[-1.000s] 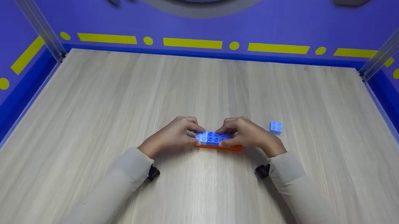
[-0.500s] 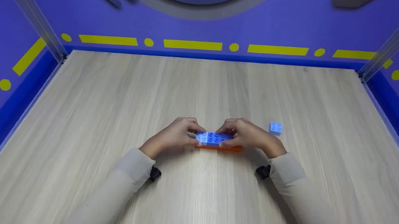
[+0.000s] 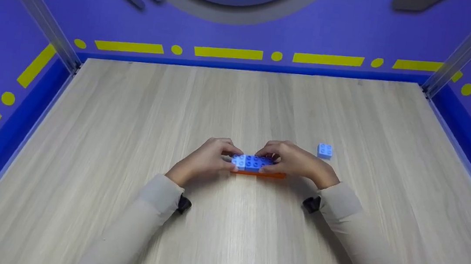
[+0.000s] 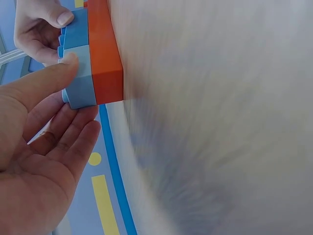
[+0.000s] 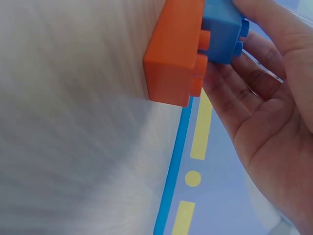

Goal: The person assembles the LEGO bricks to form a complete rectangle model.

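Observation:
A long orange building brick (image 5: 172, 54) lies on the table, with a light blue brick (image 4: 82, 78) and a darker blue brick (image 3: 253, 163) side by side on top of it. My left hand (image 3: 211, 155) pinches the light blue brick at its left end, thumb on the near side and fingers behind. With thumb and fingers my right hand (image 3: 289, 157) grips the darker blue brick. In the right wrist view, bare orange studs (image 5: 199, 68) show at the right end of the orange brick.
A loose light blue brick (image 3: 325, 150) with studs up sits on the wooden table (image 3: 141, 109), behind my right wrist. Blue-purple walls (image 3: 237, 31) with yellow marks border the table at the back and both sides.
Both hands keep their hold on the bricks and hardly move. The whole head view shifts very slightly; the loose brick stays in its place.

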`<action>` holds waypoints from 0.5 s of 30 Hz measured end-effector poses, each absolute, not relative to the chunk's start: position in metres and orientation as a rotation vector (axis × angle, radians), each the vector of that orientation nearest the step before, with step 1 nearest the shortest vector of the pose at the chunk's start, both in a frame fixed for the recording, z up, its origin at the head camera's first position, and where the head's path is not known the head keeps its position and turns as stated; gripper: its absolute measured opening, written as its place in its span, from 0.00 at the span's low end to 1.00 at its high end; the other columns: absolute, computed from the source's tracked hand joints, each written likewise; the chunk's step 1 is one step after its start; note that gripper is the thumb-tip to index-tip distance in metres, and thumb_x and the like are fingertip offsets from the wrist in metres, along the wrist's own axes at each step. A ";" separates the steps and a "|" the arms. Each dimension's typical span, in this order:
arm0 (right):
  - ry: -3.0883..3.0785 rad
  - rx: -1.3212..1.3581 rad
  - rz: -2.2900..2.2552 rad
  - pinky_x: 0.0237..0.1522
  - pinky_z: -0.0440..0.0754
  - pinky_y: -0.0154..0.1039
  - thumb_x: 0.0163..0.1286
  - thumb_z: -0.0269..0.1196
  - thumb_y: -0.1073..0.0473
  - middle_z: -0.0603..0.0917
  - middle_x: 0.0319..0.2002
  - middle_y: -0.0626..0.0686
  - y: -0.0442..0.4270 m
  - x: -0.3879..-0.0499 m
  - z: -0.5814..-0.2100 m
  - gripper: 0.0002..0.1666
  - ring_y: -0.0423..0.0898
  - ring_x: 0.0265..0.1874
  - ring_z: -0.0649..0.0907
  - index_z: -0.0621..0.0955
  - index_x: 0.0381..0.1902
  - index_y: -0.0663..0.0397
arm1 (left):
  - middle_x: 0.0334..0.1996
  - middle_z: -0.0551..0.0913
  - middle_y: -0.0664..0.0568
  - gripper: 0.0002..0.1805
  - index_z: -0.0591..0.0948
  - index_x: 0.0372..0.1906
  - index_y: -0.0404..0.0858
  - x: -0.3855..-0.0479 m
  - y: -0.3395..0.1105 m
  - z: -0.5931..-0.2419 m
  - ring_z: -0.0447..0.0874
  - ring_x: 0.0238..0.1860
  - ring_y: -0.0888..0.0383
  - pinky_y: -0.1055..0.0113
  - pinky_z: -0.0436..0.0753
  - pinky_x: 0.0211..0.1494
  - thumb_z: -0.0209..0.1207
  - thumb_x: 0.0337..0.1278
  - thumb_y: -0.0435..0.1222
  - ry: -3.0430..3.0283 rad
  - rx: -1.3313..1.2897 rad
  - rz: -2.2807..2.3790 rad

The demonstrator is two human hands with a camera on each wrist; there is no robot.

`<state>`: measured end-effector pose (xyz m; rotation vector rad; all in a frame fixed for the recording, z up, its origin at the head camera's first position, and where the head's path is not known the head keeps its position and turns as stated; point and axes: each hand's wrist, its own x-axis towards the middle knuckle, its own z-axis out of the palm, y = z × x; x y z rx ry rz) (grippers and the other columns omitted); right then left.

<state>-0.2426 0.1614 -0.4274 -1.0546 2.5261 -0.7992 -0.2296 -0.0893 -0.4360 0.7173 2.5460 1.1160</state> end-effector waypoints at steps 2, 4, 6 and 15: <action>2.529 -1.049 -0.789 0.49 0.82 0.44 0.62 0.67 0.56 0.83 0.46 0.52 0.161 -0.242 -0.426 0.20 0.47 0.44 0.82 0.83 0.52 0.55 | 0.42 0.83 0.49 0.20 0.84 0.50 0.37 -0.230 -0.089 -0.436 0.80 0.47 0.55 0.61 0.79 0.56 0.70 0.48 0.33 2.546 0.714 1.117; 2.530 -1.046 -0.783 0.49 0.82 0.44 0.63 0.67 0.56 0.83 0.47 0.52 0.162 -0.241 -0.425 0.20 0.47 0.45 0.82 0.82 0.53 0.55 | 0.43 0.83 0.49 0.20 0.84 0.50 0.37 -0.230 -0.089 -0.436 0.81 0.48 0.55 0.61 0.79 0.56 0.70 0.48 0.32 2.541 0.707 1.126; 2.534 -1.045 -0.779 0.50 0.82 0.45 0.63 0.67 0.57 0.83 0.48 0.53 0.163 -0.241 -0.425 0.21 0.47 0.46 0.82 0.82 0.54 0.55 | 0.43 0.84 0.50 0.20 0.84 0.50 0.37 -0.230 -0.089 -0.437 0.81 0.48 0.55 0.62 0.79 0.56 0.70 0.48 0.32 2.533 0.695 1.135; 2.572 -0.994 -0.764 0.52 0.82 0.46 0.63 0.67 0.55 0.83 0.50 0.54 0.174 -0.238 -0.422 0.24 0.48 0.48 0.83 0.81 0.56 0.56 | 0.44 0.83 0.50 0.20 0.84 0.51 0.37 -0.228 -0.088 -0.437 0.79 0.48 0.56 0.62 0.79 0.56 0.69 0.49 0.32 2.523 0.663 1.146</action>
